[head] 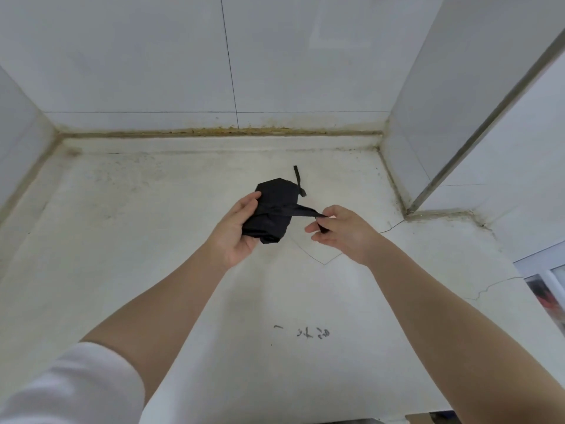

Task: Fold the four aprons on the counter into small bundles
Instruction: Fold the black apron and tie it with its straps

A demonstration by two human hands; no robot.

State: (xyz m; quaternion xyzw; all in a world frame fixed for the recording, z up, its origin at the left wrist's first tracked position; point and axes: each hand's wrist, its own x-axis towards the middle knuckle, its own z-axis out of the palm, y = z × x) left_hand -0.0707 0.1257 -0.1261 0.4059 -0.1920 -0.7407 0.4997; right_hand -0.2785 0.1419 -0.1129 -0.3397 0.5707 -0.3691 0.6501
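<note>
Left hand (235, 231) grips the black apron bundle (272, 206); right hand (339, 231) fingers pinch its strap (302, 212).

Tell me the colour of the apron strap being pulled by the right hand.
Black, like the apron bundle it wraps. The strap shows best in the head view.

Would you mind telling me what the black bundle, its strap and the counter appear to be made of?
The black bundle looks like thin matte woven cloth: it creases softly where the left hand grips it. The strap, pinched by the right hand, seems flat fabric tape. The counter looks like pale stone or concrete, dull, stained and cracked.
</note>
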